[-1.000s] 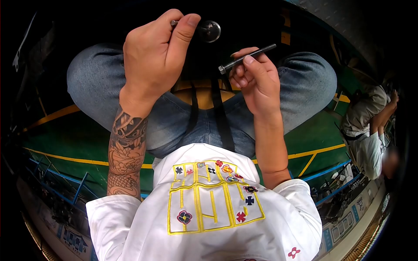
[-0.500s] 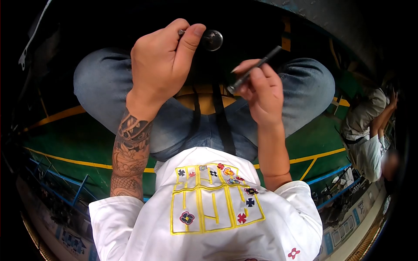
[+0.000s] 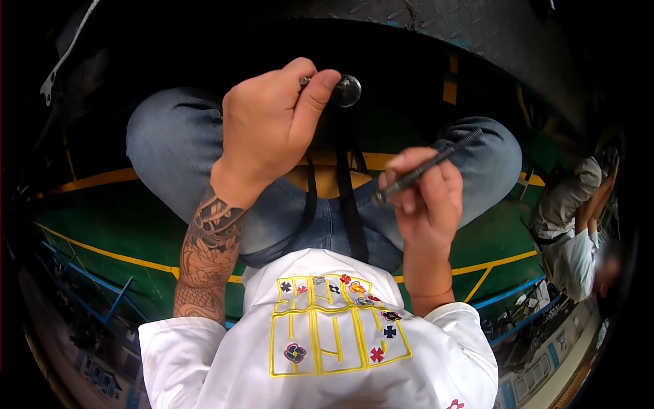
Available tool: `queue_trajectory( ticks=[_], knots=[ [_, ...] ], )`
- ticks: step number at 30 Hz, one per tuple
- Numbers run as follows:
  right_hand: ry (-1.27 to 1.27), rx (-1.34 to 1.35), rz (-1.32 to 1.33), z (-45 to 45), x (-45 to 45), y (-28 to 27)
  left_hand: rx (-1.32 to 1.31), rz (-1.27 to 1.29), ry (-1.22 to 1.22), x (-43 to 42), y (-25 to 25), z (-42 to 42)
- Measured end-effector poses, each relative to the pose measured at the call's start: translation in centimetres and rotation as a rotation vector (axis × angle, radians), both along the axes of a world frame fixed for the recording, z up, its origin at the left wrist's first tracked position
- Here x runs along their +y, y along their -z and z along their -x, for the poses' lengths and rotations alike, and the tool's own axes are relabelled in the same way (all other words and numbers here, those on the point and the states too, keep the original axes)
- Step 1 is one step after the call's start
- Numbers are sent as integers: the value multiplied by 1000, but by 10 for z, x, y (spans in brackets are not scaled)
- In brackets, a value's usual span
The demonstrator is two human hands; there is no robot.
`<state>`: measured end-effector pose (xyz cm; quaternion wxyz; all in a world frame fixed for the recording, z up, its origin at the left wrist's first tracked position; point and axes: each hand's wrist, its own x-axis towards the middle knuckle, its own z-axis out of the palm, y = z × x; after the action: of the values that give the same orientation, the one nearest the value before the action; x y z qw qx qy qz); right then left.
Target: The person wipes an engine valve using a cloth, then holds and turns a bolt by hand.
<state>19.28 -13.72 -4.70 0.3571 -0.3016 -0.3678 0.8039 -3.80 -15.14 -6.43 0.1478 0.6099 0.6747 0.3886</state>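
My left hand (image 3: 272, 123), on the tattooed arm, is closed in a fist. A short metal rod end (image 3: 304, 81) pokes out by its thumb, and a round dark metal piece (image 3: 348, 91) shows just past the thumb tip. Whether the two are one object is hidden by the fingers. To the right and lower, my right hand (image 3: 429, 194) grips a long dark bolt (image 3: 426, 168) between thumb and fingers. The bolt slants, its threaded end up and to the right, its thicker end blurred at lower left. Both hands are in the air above my spread knees.
A dark metal plate (image 3: 436, 27) with raised tread spans the top. A metal wrench-like tool (image 3: 49, 87) lies at upper left. Yellow lines mark the green floor (image 3: 143, 235). At right, another person (image 3: 575, 225) bends over. Blue rails (image 3: 119, 300) stand at lower left.
My right hand has moved down and slightly right with the bolt. My left hand appears a little lower and further right, as the whole view has shifted downward.
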Motion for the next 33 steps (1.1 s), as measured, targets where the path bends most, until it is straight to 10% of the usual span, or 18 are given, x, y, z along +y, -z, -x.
queue_trajectory(
  ticks=[23,33],
  knots=[
    [-35,113,-38,-3,-4,-37,3,10,8,0,0,-4],
    [-82,-328,-162,17,42,9,126,-29,71,27,-42,4]
  ],
)
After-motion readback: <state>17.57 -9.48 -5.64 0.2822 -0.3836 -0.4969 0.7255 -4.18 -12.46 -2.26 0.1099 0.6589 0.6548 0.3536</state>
